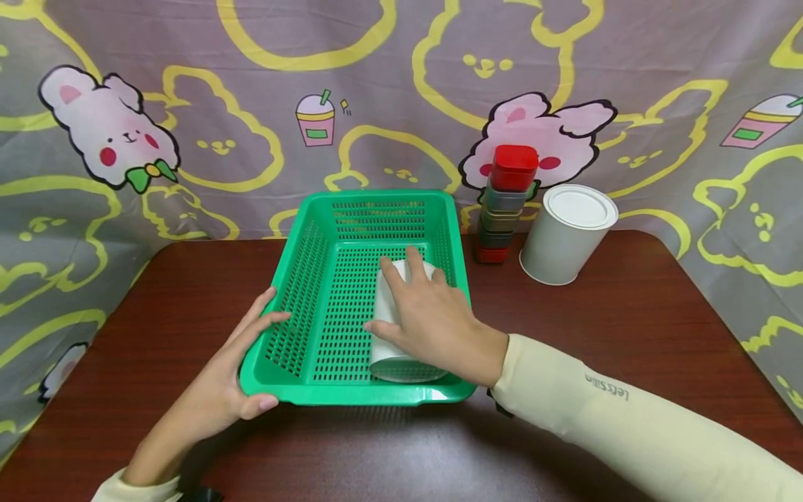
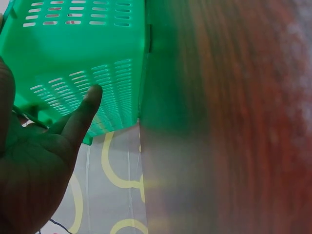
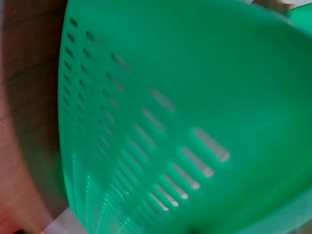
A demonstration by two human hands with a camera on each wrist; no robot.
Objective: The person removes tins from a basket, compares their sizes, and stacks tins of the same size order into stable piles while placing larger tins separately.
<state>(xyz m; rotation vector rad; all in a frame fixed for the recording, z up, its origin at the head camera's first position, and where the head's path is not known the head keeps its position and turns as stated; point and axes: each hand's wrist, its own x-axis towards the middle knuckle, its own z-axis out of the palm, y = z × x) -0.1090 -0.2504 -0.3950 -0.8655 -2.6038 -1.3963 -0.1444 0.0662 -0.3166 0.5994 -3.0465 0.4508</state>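
Note:
My left hand (image 1: 235, 380) grips the near left corner of a green plastic basket (image 1: 461, 279), fingers over the rim and thumb low outside it. In the left wrist view, one finger lies along the slotted outer wall (image 2: 53, 44). Inside the basket's right half, a white can (image 1: 385, 348) lies on its side with one end facing the near wall. My right hand (image 1: 433, 317) rests over this can with spread fingers, the thumb at its left edge, and hides much of it. The right wrist view shows mostly the basket's side (image 3: 243, 87), blurred.
Right of the basket, a second white can (image 1: 561, 240) stands upright on the dark wooden table (image 1: 640, 335). Beside it rises a stack of small red and grey containers (image 1: 505, 202). A cloth with cartoon rabbits (image 1: 376, 104) hangs behind the table.

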